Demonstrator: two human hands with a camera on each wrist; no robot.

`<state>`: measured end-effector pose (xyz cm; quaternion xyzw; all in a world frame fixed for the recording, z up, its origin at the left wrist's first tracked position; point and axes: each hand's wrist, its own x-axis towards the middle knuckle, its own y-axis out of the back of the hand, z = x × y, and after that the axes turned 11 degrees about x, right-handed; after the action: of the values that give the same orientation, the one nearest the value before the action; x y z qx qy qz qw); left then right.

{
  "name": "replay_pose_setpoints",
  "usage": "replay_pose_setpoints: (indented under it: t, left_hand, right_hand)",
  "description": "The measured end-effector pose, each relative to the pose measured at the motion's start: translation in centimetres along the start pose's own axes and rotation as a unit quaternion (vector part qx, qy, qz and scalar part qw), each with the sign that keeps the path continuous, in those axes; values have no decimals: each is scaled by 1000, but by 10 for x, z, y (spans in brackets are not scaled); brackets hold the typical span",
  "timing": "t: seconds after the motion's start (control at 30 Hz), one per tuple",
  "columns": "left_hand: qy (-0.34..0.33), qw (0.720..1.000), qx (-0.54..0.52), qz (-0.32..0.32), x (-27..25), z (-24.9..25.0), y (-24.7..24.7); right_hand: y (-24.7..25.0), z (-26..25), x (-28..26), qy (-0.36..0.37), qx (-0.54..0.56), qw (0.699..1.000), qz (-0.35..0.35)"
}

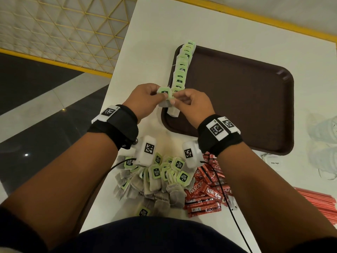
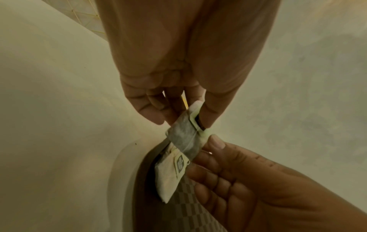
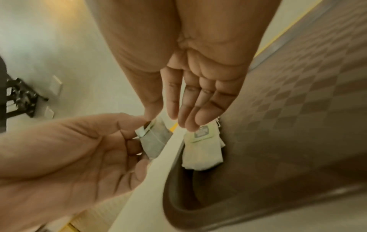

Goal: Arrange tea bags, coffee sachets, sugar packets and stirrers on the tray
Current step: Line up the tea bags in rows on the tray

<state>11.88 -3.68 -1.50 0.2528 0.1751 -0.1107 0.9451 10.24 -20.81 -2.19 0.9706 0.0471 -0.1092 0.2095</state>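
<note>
Both hands meet over the near left corner of the brown tray (image 1: 237,99). My left hand (image 1: 157,95) pinches a tea bag (image 1: 164,93) with a green tag between thumb and fingers. My right hand (image 1: 175,99) pinches the same tea bag (image 2: 183,138) from the other side, thumb on the tag. A row of tea bags (image 1: 182,70) runs along the tray's left edge. Its nearest bag (image 3: 202,150) lies just under my right fingers.
On the white table near my body lie a loose pile of tea bags (image 1: 156,181), red coffee sachets (image 1: 206,194), and red stirrers (image 1: 317,201) at the right edge. White sugar packets (image 1: 273,159) sit past the tray's near right corner. The table's left edge drops to the floor.
</note>
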Motion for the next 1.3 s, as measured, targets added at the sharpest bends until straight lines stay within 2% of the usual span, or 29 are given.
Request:
replay_pose_setpoints:
  t: [0.17,0.33,0.47,0.7,0.83,0.97,1.03,1.17,1.3]
  left_hand:
    - [-20,999,-8,-50,-6,1,-5]
    - [-11,999,38,-15,-9,-6,-8]
    - [5,999,41,3,-15,-12,-3]
    - [9,998,64,16,-29,-17,4]
    - [-6,994,113,7,-44,-12,4]
    - [-65,968,234,-63,-72,-7,-2]
    - [-76,955,274,-81,-87,-10,-4]
    - [-61,925,353,-129,-111,-23,-8]
    - [-18,895,420,-149,-127,-35,-14]
  right_hand:
    - [3,-3,-6,-63,97,993,-32]
    - [5,6,-13,-154,100,983,-30]
    - [-2,13,-13,-197,84,976,-25]
    - [-8,13,-7,-192,-30,981,-4]
    - [5,2,-19,-137,-116,984,-16]
    - [20,-9,-48,-71,-193,975,-83]
    - [25,-11,-71,-54,-208,967,-138]
    - [26,0,-109,-46,-243,934,-258]
    - [16,16,-120,-23,-294,916,-272]
